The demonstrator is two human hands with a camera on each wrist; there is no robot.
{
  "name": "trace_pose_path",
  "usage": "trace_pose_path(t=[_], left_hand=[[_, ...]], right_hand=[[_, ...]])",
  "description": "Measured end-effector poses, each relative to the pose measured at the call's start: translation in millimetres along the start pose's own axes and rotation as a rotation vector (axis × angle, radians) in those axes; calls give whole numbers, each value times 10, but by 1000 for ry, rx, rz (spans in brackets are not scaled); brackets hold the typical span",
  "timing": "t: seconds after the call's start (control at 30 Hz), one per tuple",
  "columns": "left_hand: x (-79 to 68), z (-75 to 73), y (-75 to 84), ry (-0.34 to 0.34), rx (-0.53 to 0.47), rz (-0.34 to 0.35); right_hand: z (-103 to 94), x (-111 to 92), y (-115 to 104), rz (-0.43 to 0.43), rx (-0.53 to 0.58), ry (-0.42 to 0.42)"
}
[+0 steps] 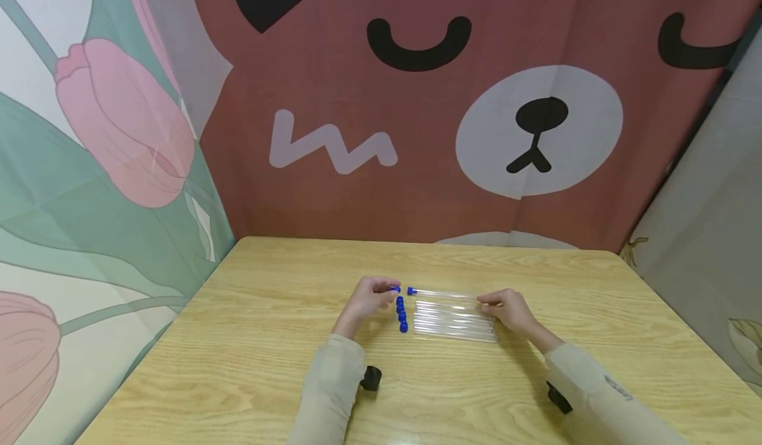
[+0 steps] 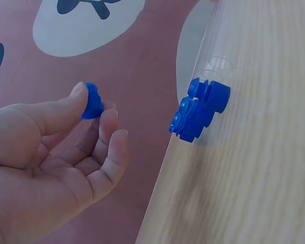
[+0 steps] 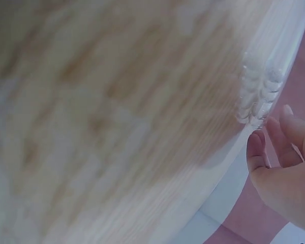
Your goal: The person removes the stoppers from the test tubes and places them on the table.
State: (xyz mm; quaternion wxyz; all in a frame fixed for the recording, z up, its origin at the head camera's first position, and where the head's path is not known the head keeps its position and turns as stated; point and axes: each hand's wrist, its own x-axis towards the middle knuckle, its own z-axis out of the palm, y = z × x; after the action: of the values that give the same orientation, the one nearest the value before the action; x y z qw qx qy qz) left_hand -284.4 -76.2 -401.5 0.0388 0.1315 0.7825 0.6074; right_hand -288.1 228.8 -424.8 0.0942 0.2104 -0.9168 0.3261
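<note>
In the left wrist view my left hand [image 2: 66,147] pinches a blue cap [image 2: 93,101] between thumb and fingers, above the table. Several more blue caps [image 1: 401,314] stand in a row below it, left of the tubes. Clear tubes [image 1: 455,321] lie side by side on the table. Beyond them lies another clear tube [image 1: 443,293] with a blue cap [image 1: 411,291] at its left end. My right hand [image 1: 507,307] is at this tube's right end, its fingertips at or near it. In the right wrist view, nothing shows between the right thumb and fingers [image 3: 256,152].
The wood-grain table [image 1: 268,339] reaches back to a curtain with a bear face [image 1: 333,200]. A floral curtain [image 1: 59,233] hangs at the left and a pale one [image 1: 708,233] at the right. Dark devices [image 1: 371,378] sit at both wrists.
</note>
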Motion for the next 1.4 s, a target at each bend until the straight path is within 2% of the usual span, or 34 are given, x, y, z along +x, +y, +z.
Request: trace_pose_path(t=[0.2,0.4,0.63,0.77,1.0,1.27,1.4], left_hand=[[49,18,43,17,20,24],[139,31,62,41,55,-5],[243,26,51,47,114,-18],[292,25,36,61,159,-22],[373,35,-8,80,148,6],[432,63,-54,77,154,-46],[461,78,-91,77,175,-41]], right_hand=[[-21,-26,-15,44,66,-7],[-45,-52,-77,67,154,-29],[-81,-73,-127,98,259,-9],[-94,-80,-117,85,270,19],[-105,-99,-109,69,290,43],[-93,-106,-94,82,273,40],[-92,-117,-88,64,279,39]])
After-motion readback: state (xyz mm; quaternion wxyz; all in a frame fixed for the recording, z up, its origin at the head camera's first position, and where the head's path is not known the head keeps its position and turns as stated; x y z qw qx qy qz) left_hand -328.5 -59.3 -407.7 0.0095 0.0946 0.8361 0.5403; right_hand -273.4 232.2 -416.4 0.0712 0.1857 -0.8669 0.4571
